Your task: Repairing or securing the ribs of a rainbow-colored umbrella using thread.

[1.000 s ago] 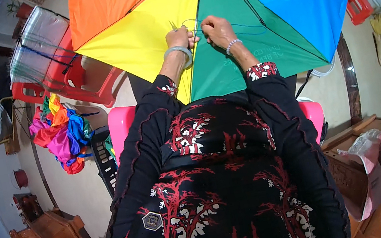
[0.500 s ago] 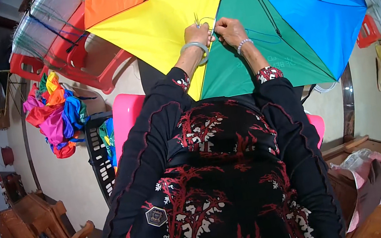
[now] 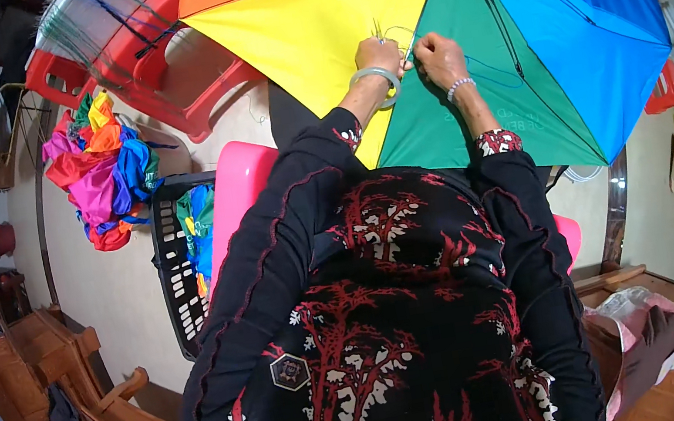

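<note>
Your left hand (image 3: 377, 55) and right hand (image 3: 438, 56) sit close together, both pinched narrowly on the inside of the open rainbow-panelled fabric umbrella (image 3: 450, 34), at the seam where yellow meets green. What they pinch is too small to tell. The umbrella spreads ahead of you, above your lap. Left of it stand stacked red plastic stools (image 3: 154, 54), a heap of bright multicoloured cloth (image 3: 97, 173) and a black plastic basket (image 3: 175, 271).

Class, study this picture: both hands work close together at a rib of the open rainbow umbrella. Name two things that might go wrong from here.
1. The left hand and right hand pinch thin wire or thread at the rib; a slip might prick a finger.
2. The umbrella lies open and unsupported on its edge; it may roll or tilt, pulling the work loose.
</note>
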A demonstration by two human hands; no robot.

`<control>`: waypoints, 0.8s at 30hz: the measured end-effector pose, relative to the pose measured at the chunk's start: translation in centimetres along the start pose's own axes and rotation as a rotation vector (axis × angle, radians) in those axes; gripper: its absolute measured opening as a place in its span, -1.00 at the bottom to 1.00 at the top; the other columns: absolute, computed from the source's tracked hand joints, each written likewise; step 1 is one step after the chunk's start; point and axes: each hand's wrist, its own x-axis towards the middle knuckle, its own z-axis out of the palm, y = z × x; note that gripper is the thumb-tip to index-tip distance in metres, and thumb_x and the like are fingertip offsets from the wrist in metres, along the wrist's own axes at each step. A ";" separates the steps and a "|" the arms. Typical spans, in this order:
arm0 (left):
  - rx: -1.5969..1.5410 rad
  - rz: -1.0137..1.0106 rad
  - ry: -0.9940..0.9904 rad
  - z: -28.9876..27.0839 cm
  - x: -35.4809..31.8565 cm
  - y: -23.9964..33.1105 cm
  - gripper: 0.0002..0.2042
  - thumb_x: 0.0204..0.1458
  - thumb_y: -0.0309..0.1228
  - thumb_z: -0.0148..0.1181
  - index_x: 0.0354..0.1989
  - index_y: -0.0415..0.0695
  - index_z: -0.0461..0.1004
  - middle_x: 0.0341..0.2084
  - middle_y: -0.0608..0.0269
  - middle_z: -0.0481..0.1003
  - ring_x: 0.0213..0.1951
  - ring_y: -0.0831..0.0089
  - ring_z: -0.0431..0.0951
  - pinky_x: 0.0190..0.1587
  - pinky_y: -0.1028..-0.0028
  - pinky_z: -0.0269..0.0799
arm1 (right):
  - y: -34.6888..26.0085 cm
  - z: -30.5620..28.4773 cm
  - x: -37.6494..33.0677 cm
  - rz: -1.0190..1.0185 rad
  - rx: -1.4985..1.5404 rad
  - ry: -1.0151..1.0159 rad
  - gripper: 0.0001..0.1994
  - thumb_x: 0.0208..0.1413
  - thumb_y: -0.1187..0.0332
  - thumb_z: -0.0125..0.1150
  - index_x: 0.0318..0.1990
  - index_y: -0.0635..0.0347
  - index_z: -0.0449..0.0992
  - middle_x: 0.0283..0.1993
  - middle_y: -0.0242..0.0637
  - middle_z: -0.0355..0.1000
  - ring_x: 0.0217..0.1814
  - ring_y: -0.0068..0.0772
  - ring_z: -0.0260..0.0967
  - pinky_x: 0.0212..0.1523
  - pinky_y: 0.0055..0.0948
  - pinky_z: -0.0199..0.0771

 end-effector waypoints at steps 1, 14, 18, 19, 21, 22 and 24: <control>0.030 -0.002 -0.015 -0.1 0.0 0.1 -0.84 -0.05 -0.55 -0.09 -0.63 -0.29 0.31 -0.81 0.16 0.34 -0.80 0.43 0.38 -0.80 0.50 0.23 | 0.0 0.1 0.0 0.001 0.007 0.007 -0.84 -0.12 0.32 0.07 -0.55 0.21 0.45 -0.52 -0.08 0.41 -0.47 -0.07 0.38 -0.44 -0.25 0.36; 0.150 -0.010 -0.070 0.0 0.3 0.1 -0.88 -0.09 -0.54 -0.02 -0.61 -0.30 0.34 -0.80 0.16 0.37 -0.80 0.45 0.38 -0.78 0.51 0.24 | -0.9 -0.5 -0.4 -0.148 -0.171 0.014 -0.85 -0.07 0.33 0.03 -0.52 0.20 0.45 -0.45 -0.07 0.42 -0.39 -0.05 0.37 -0.36 -0.20 0.35; 0.161 0.004 -0.041 -0.2 0.3 0.0 -0.86 -0.07 -0.53 -0.06 -0.60 -0.30 0.34 -0.81 0.15 0.37 -0.80 0.44 0.38 -0.77 0.50 0.24 | -1.0 -1.3 -0.2 -0.240 -0.452 0.062 -0.86 -0.09 0.36 0.02 -0.52 0.20 0.46 -0.45 -0.03 0.42 -0.39 -0.04 0.38 -0.34 -0.18 0.36; 0.156 0.007 -0.030 -0.3 0.3 -0.1 -0.86 -0.06 -0.53 -0.08 -0.60 -0.30 0.34 -0.81 0.15 0.37 -0.80 0.44 0.38 -0.77 0.50 0.24 | -1.0 -1.6 -0.1 -0.212 -0.428 0.045 -0.87 -0.10 0.37 0.02 -0.52 0.20 0.46 -0.45 -0.03 0.41 -0.39 -0.04 0.38 -0.33 -0.18 0.37; 0.155 0.006 -0.038 -0.5 0.5 -0.3 -0.85 -0.06 -0.53 -0.09 -0.60 -0.31 0.34 -0.81 0.14 0.37 -0.80 0.44 0.38 -0.77 0.50 0.25 | -1.1 -2.2 0.0 -0.155 -0.379 0.011 -0.88 -0.12 0.37 0.03 -0.53 0.20 0.46 -0.47 -0.01 0.41 -0.39 -0.03 0.39 -0.32 -0.18 0.38; 0.155 0.002 -0.046 -0.5 0.5 -0.3 -0.84 -0.05 -0.52 -0.10 -0.60 -0.31 0.34 -0.81 0.14 0.38 -0.80 0.44 0.39 -0.76 0.49 0.25 | -1.1 -2.4 0.0 -0.154 -0.380 0.015 -0.88 -0.12 0.37 0.03 -0.53 0.20 0.46 -0.47 -0.01 0.41 -0.39 -0.03 0.39 -0.32 -0.18 0.38; 0.157 -0.001 -0.057 -0.4 0.6 -0.3 -0.83 -0.04 -0.52 -0.11 -0.60 -0.31 0.35 -0.81 0.14 0.38 -0.80 0.43 0.39 -0.76 0.49 0.25 | -1.1 -2.5 -0.1 -0.122 -0.331 0.025 -0.88 -0.15 0.37 0.05 -0.55 0.19 0.46 -0.49 -0.02 0.42 -0.40 -0.03 0.39 -0.32 -0.19 0.38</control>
